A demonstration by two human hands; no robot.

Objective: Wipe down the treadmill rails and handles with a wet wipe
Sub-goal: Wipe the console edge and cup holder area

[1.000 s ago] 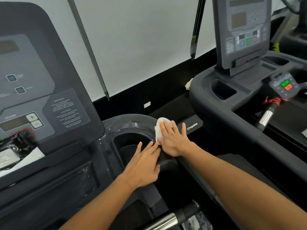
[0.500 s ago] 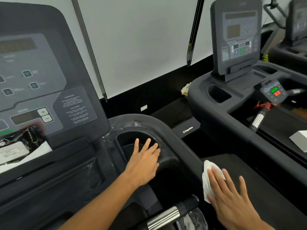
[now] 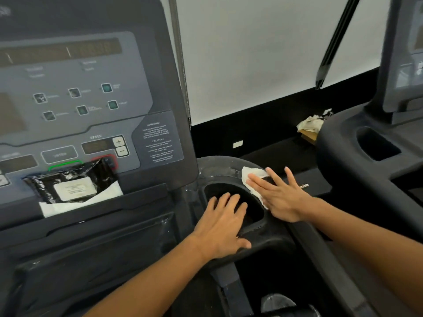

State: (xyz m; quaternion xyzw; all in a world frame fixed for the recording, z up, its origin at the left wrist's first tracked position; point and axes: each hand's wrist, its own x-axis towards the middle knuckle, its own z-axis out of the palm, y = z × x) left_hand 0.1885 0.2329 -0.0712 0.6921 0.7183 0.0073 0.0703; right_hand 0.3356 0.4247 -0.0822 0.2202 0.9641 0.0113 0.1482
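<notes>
**Two hands on the treadmill's cup-holder corner**

We see the right hand (image 3: 280, 197) pressing a crumpled white wet wipe (image 3: 253, 177) flat, fingers straight and spread, onto the curved dark plastic rail (image 3: 219, 167) at the far right rim of the oval cup recess (image 3: 229, 193). Our left hand (image 3: 223, 227) lies open, palm down, across the recess's near edge, holding nothing. A black wipe packet (image 3: 68, 184) leans against the grey console panel (image 3: 75, 88).

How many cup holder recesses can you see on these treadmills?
2. One cup holder recess lies under the left hand; a second recess is on the neighbouring treadmill at right. Others may be out of frame.
</notes>
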